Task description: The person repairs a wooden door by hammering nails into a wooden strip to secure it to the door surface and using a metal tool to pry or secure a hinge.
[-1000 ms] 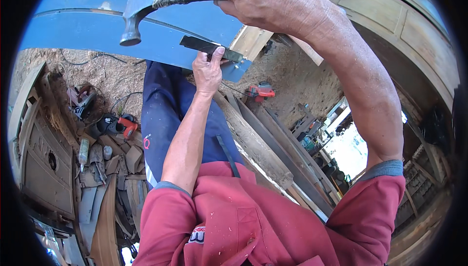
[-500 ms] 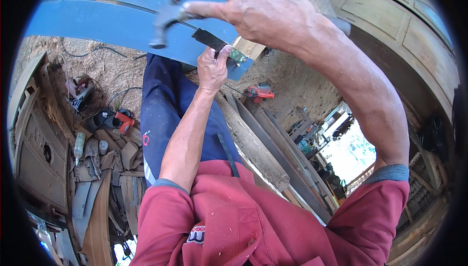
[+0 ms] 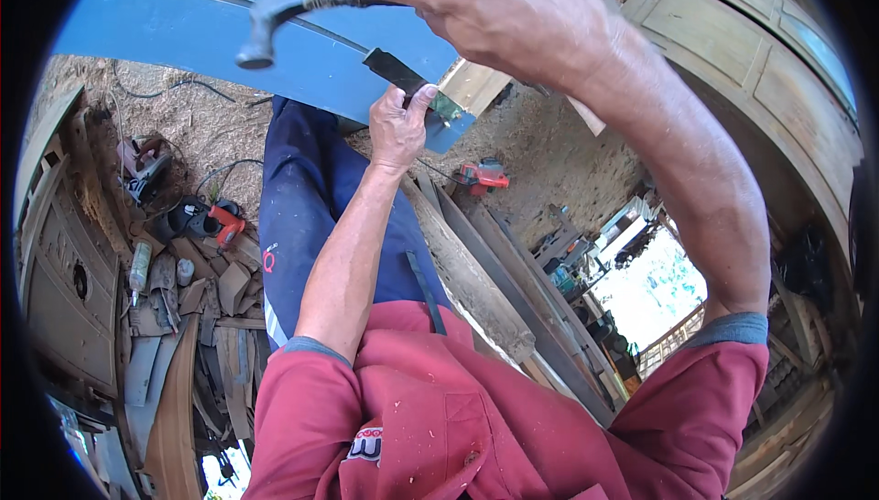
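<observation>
My right hand [image 3: 513, 15] is raised at the upper middle, its fingers wrapped round a claw hammer with the index finger along the handle. The metal hammer head [image 3: 261, 38], blurred by motion, hangs over the blue work surface [image 3: 183, 42]. Below it, my left hand [image 3: 398, 129] grips a dark, flat, bar-shaped piece [image 3: 403, 71], thumb on top. This piece lies slanted near the surface's right corner; its exact kind is not clear. Beside my thumb is a shiny greenish part [image 3: 446, 106], with a blue corner piece [image 3: 449, 134] below it.
A red power tool [image 3: 483, 176] lies on the sawdust-covered ground. Another orange-red tool [image 3: 225, 225] and a corded tool [image 3: 142, 168] lie at left, near scrap wood [image 3: 233, 289]. Long boards [image 3: 485, 289] lie beside my legs. A panelled wooden piece [image 3: 732, 33] stands at right.
The hammer and my right hand have moved up and left, away from the dark piece. My left hand stays in about the same place.
</observation>
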Demonstrator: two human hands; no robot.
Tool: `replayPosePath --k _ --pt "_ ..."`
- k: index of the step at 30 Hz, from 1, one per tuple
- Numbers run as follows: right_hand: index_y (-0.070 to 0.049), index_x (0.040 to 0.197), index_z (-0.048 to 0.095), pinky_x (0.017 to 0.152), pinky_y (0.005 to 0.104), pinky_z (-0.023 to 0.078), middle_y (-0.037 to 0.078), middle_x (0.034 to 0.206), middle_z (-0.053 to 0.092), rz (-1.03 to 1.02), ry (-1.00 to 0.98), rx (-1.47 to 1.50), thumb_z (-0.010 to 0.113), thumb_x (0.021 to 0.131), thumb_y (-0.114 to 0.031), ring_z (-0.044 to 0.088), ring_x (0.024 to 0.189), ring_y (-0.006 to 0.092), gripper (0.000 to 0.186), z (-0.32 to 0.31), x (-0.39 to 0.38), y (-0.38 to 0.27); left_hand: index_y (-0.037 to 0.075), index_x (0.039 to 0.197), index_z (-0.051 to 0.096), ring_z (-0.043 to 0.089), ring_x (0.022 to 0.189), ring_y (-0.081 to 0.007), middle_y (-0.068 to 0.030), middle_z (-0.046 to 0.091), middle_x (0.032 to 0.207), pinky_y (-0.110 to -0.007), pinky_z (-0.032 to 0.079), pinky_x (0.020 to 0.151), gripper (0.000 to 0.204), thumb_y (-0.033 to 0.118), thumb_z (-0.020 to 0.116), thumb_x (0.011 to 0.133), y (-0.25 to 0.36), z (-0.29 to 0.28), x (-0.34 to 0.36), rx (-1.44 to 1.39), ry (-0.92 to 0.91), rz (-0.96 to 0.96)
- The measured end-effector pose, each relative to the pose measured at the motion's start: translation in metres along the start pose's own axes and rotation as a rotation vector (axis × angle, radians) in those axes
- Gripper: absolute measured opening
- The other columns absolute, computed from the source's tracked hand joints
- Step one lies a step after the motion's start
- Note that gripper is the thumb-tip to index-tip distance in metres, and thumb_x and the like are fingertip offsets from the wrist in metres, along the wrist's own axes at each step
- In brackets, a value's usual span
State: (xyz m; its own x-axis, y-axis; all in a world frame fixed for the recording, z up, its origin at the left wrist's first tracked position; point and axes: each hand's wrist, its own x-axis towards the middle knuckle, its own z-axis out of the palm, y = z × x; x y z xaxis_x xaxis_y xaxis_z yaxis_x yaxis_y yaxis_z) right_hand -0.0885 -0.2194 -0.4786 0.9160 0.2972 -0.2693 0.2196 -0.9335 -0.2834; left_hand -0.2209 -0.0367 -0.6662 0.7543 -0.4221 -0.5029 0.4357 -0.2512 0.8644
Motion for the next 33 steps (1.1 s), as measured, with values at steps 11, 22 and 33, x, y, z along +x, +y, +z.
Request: replayPosePath --k 11,22,33 --pt "-0.023 0.149 0.042 0.062 0.0447 0.054 0.016 0.078 0.066 0.316 -0.333 0.22 0.048 0.097 -0.009 0.068 0.07 0.0326 0.054 -0.041 0.006 0.0 0.0 0.098 0.069 0.07 0.075 -0.0247 -0.0142 0.073 0.083 -0.037 0.053 0.07 0.028 0.027 0.073 0.093 0.023 -0.005 -0.001 -0.089 -0.023 -0.083" --pt "-0.023 0.155 0.039 0.057 0.04 0.05 0.013 0.076 0.062 0.184 -0.29 0.285 0.043 0.105 -0.018 0.061 0.062 0.0256 0.05 -0.051 -0.011 -0.007 0.0 0.101 0.069 0.064 0.076 -0.013 -0.0061 0.073 0.084 -0.031 0.052 0.073 0.024 0.023 0.073 0.095 0.01 -0.023 -0.015 -0.1 -0.027 -0.042" --pt "-0.034 0.143 0.054 0.054 0.0407 0.054 0.012 0.072 0.064 0.023 -0.027 0.113 0.052 0.095 -0.01 0.068 0.065 0.0281 0.053 -0.004 -0.009 -0.021 0.0 0.093 0.069 0.065 0.07 -0.0165 -0.008 0.071 0.078 -0.033 0.051 0.067 0.027 0.026 0.074 0.094 -0.001 -0.02 -0.011 -0.049 -0.006 -0.052"
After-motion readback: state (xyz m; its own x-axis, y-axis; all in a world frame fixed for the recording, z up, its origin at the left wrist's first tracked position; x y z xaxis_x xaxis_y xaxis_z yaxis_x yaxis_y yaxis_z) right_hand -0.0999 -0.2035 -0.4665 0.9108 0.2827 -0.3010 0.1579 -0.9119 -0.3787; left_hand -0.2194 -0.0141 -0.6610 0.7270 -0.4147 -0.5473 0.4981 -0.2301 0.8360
